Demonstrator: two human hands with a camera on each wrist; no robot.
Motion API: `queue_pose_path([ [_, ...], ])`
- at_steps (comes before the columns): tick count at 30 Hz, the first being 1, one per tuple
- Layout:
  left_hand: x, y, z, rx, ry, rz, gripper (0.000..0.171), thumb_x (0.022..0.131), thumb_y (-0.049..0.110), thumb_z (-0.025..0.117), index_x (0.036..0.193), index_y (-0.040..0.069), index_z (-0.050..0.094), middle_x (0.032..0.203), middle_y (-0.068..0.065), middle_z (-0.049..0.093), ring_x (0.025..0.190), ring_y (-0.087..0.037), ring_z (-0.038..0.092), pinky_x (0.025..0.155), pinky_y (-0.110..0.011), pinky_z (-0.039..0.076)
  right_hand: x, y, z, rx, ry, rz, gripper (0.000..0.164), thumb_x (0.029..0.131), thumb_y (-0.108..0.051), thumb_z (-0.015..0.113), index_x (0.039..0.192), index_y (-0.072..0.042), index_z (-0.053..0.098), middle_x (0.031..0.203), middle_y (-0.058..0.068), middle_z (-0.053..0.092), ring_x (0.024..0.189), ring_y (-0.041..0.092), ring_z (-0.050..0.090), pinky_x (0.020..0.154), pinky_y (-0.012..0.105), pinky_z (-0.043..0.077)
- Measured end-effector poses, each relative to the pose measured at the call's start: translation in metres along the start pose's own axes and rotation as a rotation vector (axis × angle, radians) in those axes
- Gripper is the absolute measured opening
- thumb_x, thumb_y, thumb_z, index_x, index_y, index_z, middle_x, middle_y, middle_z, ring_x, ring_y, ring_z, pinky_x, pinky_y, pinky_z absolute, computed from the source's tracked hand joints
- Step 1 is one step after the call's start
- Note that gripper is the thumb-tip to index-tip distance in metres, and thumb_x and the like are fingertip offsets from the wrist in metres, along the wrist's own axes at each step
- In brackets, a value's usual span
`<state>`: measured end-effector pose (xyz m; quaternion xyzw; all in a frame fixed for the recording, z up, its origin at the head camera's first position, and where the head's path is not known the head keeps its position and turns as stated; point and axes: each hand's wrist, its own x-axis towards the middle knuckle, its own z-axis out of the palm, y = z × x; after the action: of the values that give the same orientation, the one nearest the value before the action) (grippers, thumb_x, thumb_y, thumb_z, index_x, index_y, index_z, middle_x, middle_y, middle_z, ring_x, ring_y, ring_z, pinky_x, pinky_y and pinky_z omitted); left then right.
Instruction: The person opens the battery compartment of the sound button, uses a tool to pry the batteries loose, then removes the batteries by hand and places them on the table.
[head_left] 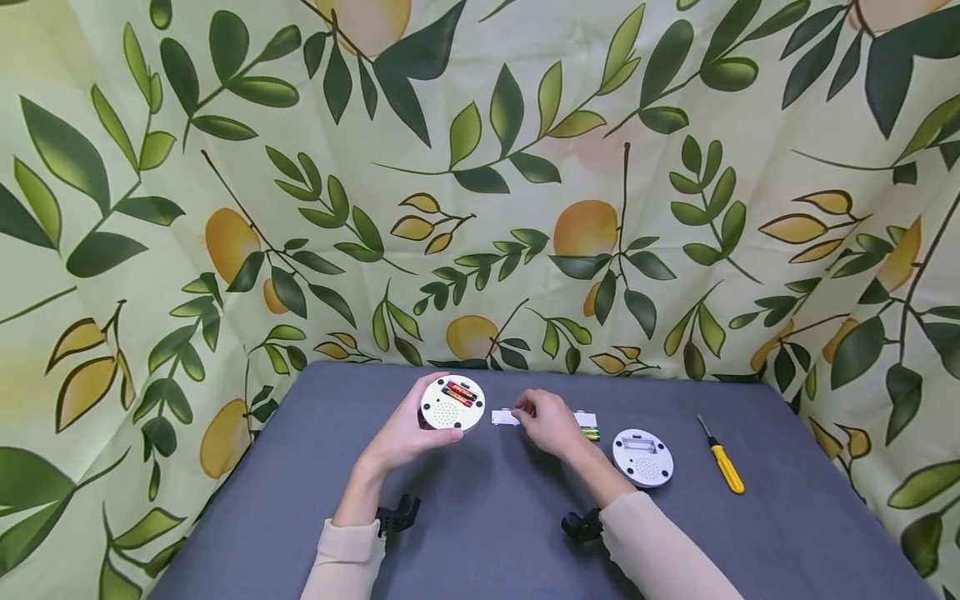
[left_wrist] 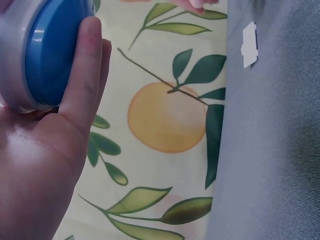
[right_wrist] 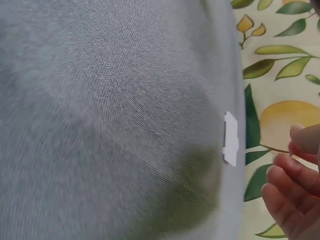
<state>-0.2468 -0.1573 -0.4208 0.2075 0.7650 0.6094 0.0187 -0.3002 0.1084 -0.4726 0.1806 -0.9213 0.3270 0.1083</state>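
My left hand [head_left: 405, 425] grips a round white sound button [head_left: 444, 416], its underside turned toward the head camera. That underside has black feet, a patch of small holes, and red batteries [head_left: 459, 393] in its compartment. The left wrist view shows its blue dome [left_wrist: 52, 55] against my fingers. Over the table, my right hand [head_left: 551, 423] has loosely bent fingers, with nothing visible between them in the right wrist view [right_wrist: 295, 185]. Just left of its fingertips in the head view is a small white battery cover [head_left: 503, 417], lying on the table.
Behind my right hand lie another white piece [head_left: 588, 418] and green-gold batteries [head_left: 592, 434]. A second round device [head_left: 642, 458] with a bare battery compartment sits to the right. Farther right is a yellow-handled screwdriver [head_left: 725, 467]. A leaf-and-fruit patterned cloth [head_left: 510, 275] borders the grey table [head_left: 480, 533].
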Motion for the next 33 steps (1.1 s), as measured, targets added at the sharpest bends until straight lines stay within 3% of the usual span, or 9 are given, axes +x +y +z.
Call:
queue_pose_path([
  [10, 0.001, -0.002, 0.003, -0.017, -0.035, -0.009, 0.089, 0.077, 0.009, 0.085, 0.152, 0.010, 0.036, 0.135, -0.016, 0.051, 0.112, -0.025, 0.054, 0.094, -0.031, 0.045, -0.024, -0.010, -0.029, -0.033, -0.015, 0.000, 0.006, 0.092, -0.016, 0.075, 0.087, -0.015, 0.073, 0.077, -0.008, 0.061, 0.070, 0.009, 0.054, 0.067, 0.033, 0.048],
  [20, 0.000, -0.002, 0.004, -0.008, -0.040, -0.016, 0.089, 0.077, 0.011, 0.085, 0.152, 0.009, 0.035, 0.134, -0.015, 0.052, 0.109, -0.025, 0.055, 0.093, -0.031, 0.046, -0.052, -0.017, -0.054, -0.139, 0.012, -0.050, 0.007, 0.093, -0.019, 0.074, 0.087, -0.017, 0.073, 0.078, -0.010, 0.060, 0.070, 0.007, 0.053, 0.065, 0.032, 0.047],
  [28, 0.001, -0.002, 0.004, -0.011, -0.052, 0.001, 0.087, 0.078, 0.012, 0.084, 0.151, 0.008, 0.036, 0.135, -0.016, 0.052, 0.110, -0.024, 0.055, 0.093, -0.029, 0.045, -0.073, -0.012, -0.069, -0.166, 0.047, -0.089, 0.008, 0.091, -0.017, 0.077, 0.085, -0.020, 0.072, 0.077, -0.015, 0.057, 0.070, 0.004, 0.051, 0.065, 0.029, 0.047],
  [33, 0.002, -0.002, 0.005, -0.018, -0.054, 0.011, 0.089, 0.078, 0.011, 0.084, 0.152, 0.004, 0.034, 0.135, -0.016, 0.052, 0.110, -0.024, 0.055, 0.093, -0.029, 0.045, -0.088, -0.005, -0.080, -0.185, 0.052, -0.060, 0.009, 0.091, -0.017, 0.077, 0.085, -0.021, 0.071, 0.076, -0.015, 0.055, 0.070, 0.004, 0.050, 0.063, 0.028, 0.046],
])
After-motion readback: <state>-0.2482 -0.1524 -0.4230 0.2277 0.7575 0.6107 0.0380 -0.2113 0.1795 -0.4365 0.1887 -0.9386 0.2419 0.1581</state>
